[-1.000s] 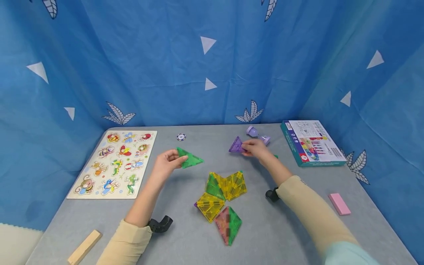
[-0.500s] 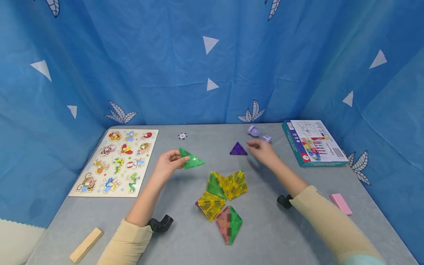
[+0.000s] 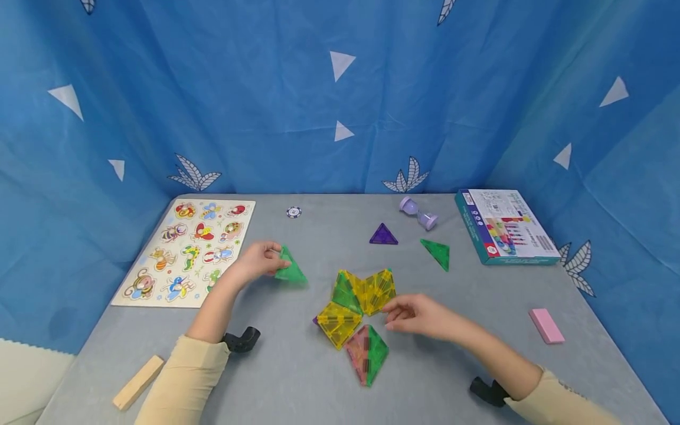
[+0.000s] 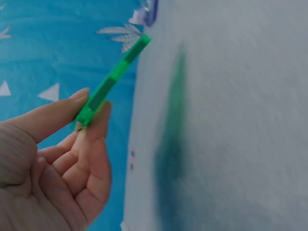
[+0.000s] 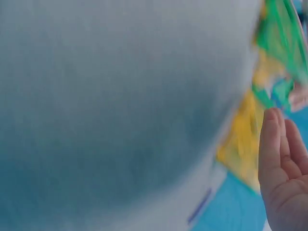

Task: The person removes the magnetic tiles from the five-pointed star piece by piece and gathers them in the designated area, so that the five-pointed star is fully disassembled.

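My left hand [image 3: 257,261] pinches a translucent green triangular magnetic tile [image 3: 291,271] between thumb and fingers, over the table left of centre. Edge-on in the left wrist view, the same tile [image 4: 113,79] slants up from the fingertips. The right hand [image 3: 422,317] holds nothing; its loosely bent fingers hover at the right corner of the yellow tiles [image 3: 379,289]. These join a green one [image 3: 346,295] and a yellow group at lower left [image 3: 339,324]. Just below lies a red-and-green kite of tiles [image 3: 366,355]. Farther back are a purple triangle [image 3: 383,235] and another green triangle [image 3: 438,254].
An insect puzzle board [image 3: 186,254] lies at the left, a wooden block [image 3: 138,382] in front of it. A poker chip [image 3: 294,212] and a purple hourglass [image 3: 418,213] are at the back. A box [image 3: 507,227] and pink block [image 3: 546,326] lie right.
The right hand let go of the purple triangle at the back and came forward to the yellow tiles, uncovering a green triangle. The left hand moved slightly left and lower, still pinching its green tile.
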Available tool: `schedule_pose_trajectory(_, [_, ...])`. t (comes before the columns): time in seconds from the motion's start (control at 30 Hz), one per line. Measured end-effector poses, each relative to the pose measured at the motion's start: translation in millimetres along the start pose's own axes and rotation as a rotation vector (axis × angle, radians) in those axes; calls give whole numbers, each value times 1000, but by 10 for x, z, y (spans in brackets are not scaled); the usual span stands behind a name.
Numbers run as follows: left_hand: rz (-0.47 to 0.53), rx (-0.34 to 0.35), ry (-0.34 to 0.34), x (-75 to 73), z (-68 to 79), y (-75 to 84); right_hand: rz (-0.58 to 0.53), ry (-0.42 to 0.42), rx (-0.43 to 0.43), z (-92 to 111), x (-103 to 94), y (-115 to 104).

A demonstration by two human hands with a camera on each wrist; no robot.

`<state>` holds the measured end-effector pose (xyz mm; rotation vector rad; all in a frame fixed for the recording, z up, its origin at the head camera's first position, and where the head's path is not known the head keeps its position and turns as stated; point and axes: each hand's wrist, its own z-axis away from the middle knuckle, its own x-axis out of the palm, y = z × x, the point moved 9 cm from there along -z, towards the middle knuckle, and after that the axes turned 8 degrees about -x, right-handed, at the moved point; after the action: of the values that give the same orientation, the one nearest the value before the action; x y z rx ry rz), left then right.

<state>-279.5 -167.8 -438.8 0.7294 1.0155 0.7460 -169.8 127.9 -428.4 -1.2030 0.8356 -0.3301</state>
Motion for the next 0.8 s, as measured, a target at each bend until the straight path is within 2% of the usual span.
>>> schedule_pose_trajectory(0.13, [-91,-53,-80,69,-34,-154,-24,-76,20,-14,278,68])
schedule_pose_trajectory(0.2, [-127,-72,-108,111,-31,-196,-5,-87,20,-30,346,94])
schedule_pose_trajectory(0.3, [-178,-77,-110,148,-22,-214,29,-95,-1,-60,401,111])
schedule_pose_trajectory(0.47, [-265,-34,-43,141,-8,-171,58,-102,-23,-86,432,137])
schedule_pose_trajectory(0.6, [-388,5,78,96,38,-75,57,-96,-26,-96,427,142])
schedule_pose_trajectory(0.7, [-466,88,179,112,155,119,63,-92,-32,-98,421,131])
schedule_pose_trajectory(0.77, [-476,208,203,206,284,322,67,-93,-37,-94,422,125])
schedule_pose_trajectory(0.8, [-466,279,189,286,367,437,69,-93,-39,-92,423,125])
